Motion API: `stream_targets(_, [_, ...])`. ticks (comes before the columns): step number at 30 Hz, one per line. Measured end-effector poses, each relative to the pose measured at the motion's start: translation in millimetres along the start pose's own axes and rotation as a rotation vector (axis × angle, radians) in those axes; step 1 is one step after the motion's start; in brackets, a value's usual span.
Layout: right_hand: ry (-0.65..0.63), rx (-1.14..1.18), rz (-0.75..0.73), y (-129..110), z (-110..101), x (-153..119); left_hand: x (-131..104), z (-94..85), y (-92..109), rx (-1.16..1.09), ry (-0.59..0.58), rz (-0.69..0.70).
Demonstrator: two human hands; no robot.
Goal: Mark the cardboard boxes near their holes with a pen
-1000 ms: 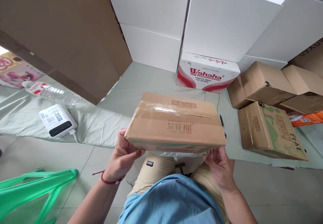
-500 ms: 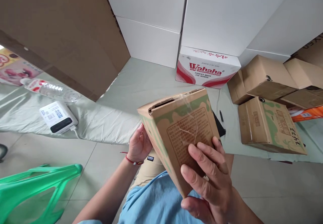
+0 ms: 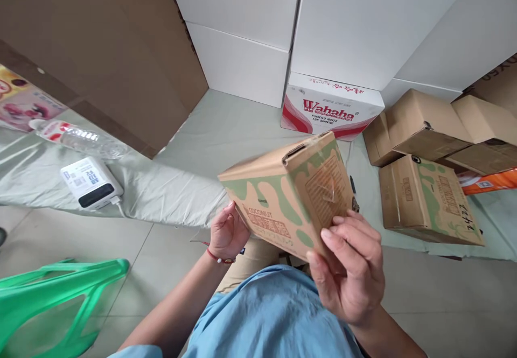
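A brown cardboard box (image 3: 269, 210) with green drip-like print and the word COCONUT is held up in front of me, tilted, above the near edge of the cloth. My left hand (image 3: 229, 231) grips its lower left edge, the fingers partly hidden behind it. At the lower right corner my right hand (image 3: 351, 261) holds the box, thumb on the front and fingers on the side panel. Clear tape runs over the box's top edge and side. A similar carton (image 3: 430, 199), handwritten with numbers, lies to the right.
A Wahaha carton (image 3: 331, 107) stands against white boxes at the back. Plain brown boxes (image 3: 436, 118) sit at right, a large brown carton (image 3: 100, 51) at left. A plastic bottle (image 3: 81, 138) and white power bank (image 3: 92, 183) lie on the cloth. A green stool (image 3: 64, 299) stands below left.
The box has turned so its COCONUT face shows more toward me and the text panel faces right. My right hand has shifted right to the box's lower corner.
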State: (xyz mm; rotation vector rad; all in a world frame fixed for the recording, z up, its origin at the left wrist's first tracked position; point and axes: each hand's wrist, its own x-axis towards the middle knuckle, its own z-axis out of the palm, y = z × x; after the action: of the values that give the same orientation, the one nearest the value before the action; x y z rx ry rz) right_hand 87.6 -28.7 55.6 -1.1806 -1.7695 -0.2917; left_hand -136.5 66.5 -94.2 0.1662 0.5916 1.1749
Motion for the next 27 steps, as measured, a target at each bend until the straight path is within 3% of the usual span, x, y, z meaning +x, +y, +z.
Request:
stream_targets(6, [-0.043, 0.115, -0.127, 15.2, -20.0, 16.5, -19.3, -26.2, 3.2, 0.235, -0.133, -0.073])
stream_targets(8, [-0.099, 0.215, -0.121, 24.9, -24.7, 24.1, -35.0, -34.8, -8.9, 0.353, -0.150, -0.109])
stream_targets(11, [-0.309, 0.405, -0.153, 42.4, -30.3, 43.0, -65.8, -44.4, -37.8, 0.505, -0.188, -0.260])
stream_targets(13, [-0.471, 0.508, -0.196, 53.9, -34.5, 57.6, -82.7, -48.2, -51.7, 0.690, -0.361, -0.453])
stream_targets(15, [-0.566, 0.554, -0.211, 64.0, -39.4, 68.8, -90.8, -48.8, -51.4, 0.933, -0.570, -0.499])
stream_targets(17, [-0.578, 0.551, -0.204, 71.9, -44.3, 73.5, -90.2, -46.3, -34.5, 1.191, -0.695, -0.394])
stream_targets(19, [-0.543, 0.522, -0.177, 77.7, -48.1, 71.5, -86.3, -41.9, -4.1, 1.399, -0.710, -0.284])
stream_targets(22, [-0.474, 0.519, -0.126, 82.4, -51.3, 61.5, -83.7, -33.3, 51.4, 1.532, -0.703, -0.258])
stream_targets(24, [-0.444, 0.564, -0.114, 83.3, -52.5, 53.4, -83.7, -24.2, 83.8, 1.557, -0.625, -0.150])
stream_targets(27, [-0.409, 0.606, -0.087, 83.5, -52.7, 39.4, -78.6, -3.2, 109.3, 1.312, -0.341, 0.239])
